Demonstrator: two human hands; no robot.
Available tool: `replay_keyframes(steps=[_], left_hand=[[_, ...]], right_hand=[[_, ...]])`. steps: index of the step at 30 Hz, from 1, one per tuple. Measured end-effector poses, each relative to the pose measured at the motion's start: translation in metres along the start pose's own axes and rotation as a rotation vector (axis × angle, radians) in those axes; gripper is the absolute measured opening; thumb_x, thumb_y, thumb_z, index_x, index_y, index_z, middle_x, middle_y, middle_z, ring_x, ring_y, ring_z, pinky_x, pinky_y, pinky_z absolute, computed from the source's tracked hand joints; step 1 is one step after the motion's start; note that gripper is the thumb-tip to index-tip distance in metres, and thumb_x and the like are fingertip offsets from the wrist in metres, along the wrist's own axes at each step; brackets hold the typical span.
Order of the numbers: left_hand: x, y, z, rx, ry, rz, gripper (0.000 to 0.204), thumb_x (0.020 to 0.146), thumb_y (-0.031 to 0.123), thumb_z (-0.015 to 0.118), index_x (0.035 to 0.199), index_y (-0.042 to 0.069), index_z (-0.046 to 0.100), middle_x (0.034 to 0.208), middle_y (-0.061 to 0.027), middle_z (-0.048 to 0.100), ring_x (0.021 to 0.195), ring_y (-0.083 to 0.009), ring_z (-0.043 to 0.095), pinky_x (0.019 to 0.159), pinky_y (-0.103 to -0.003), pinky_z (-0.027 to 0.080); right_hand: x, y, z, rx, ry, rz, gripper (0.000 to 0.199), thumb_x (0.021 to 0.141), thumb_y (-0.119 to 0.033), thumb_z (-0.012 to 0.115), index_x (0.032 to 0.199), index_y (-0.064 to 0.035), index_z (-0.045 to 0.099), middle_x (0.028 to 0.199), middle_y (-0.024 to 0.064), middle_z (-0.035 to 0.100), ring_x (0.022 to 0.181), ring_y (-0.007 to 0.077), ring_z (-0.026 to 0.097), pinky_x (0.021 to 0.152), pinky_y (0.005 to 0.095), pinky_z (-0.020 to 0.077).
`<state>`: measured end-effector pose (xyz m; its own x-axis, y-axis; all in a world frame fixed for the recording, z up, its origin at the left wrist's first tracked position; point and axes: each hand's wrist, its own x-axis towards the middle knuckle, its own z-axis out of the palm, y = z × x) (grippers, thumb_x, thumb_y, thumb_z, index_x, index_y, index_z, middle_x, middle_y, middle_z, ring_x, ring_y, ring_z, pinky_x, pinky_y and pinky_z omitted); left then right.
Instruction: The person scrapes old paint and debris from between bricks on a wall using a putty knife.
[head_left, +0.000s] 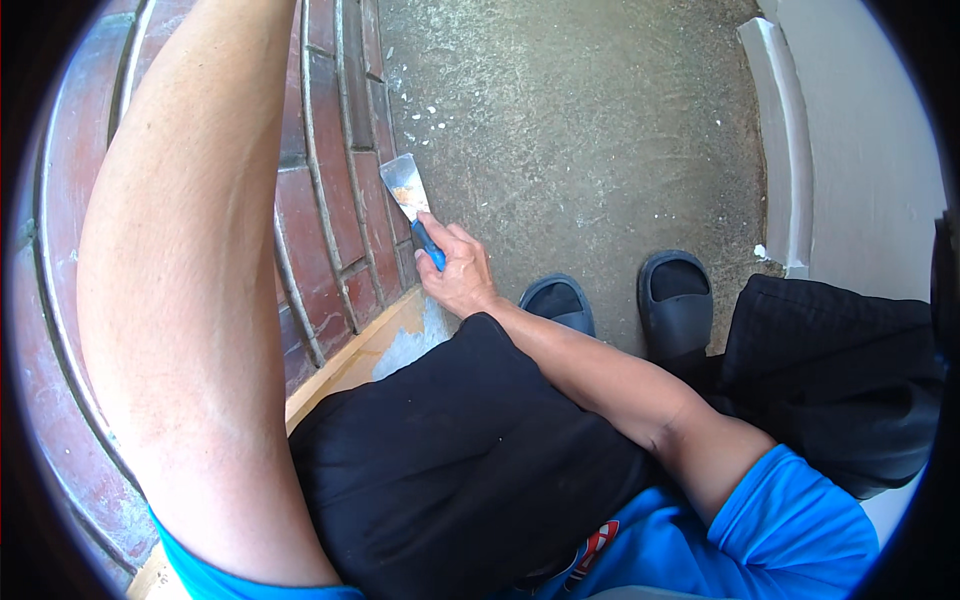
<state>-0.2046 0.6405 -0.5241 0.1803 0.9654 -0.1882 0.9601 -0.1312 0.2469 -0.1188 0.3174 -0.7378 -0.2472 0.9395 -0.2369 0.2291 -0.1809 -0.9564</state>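
While the person crouches beside the wall, this is how things lie:

Right hand: the right hand (458, 275) is curled tight round the blue handle of a putty knife (412, 205), fingers fully closed, the forearm crossing over a black-clad knee.

Putty knife: its metal blade points up and away from the right hand and lies against the lower courses of the red brick wall (330, 210); the blade carries a smear of pale and rusty residue.

Left hand: out of view. Only the left arm (190, 300) shows, raised along the wall, so I cannot tell whether that hand is open or holds anything.

Below the right hand: a tan board (375, 345) runs along the foot of the wall, with a whitish patch on it just under the wrist.

Beyond the blade: small white flecks (420, 115) are scattered on the concrete floor (580, 130) near the wall.

Right of the hand: two dark slippers (620, 300) on the person's feet, and further off a pale wall with a skirting (790, 150).

Progress: judging by the flecks and the smeared blade, some scraping looks done; the mortar joints near the blade look grimy, so much seems left.
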Motion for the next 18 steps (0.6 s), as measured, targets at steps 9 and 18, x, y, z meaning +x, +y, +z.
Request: replay_keyframes(steps=[9,18], left_hand=[[-0.002,-0.01,0.0,-0.016,-0.045,-0.058,0.017,0.078,0.012,0.061,0.091,0.005,0.069,0.064,-0.0044,0.063,0.054,-0.0141,0.058,0.05,-0.031,0.048],[0.004,0.012,0.003,0.082,-0.012,0.015,0.02,0.076,0.015,0.062,0.091,0.004,0.068,0.069,-0.0084,0.068,0.06,-0.0171,0.063,0.058,-0.033,0.051]], right_hand=[[0.022,-0.014,0.0,-0.014,0.065,-0.041,0.05,0.078,-0.006,0.061,0.127,-0.0045,0.057,0.086,0.0211,0.057,0.078,0.0382,0.061,0.072,0.0432,0.0491],[0.063,-0.02,-0.007,-0.073,0.131,-0.107,0.047,0.079,-0.006,0.059,0.126,-0.0017,0.056,0.087,0.0228,0.057,0.082,0.0405,0.06,0.075,0.0464,0.0496]])
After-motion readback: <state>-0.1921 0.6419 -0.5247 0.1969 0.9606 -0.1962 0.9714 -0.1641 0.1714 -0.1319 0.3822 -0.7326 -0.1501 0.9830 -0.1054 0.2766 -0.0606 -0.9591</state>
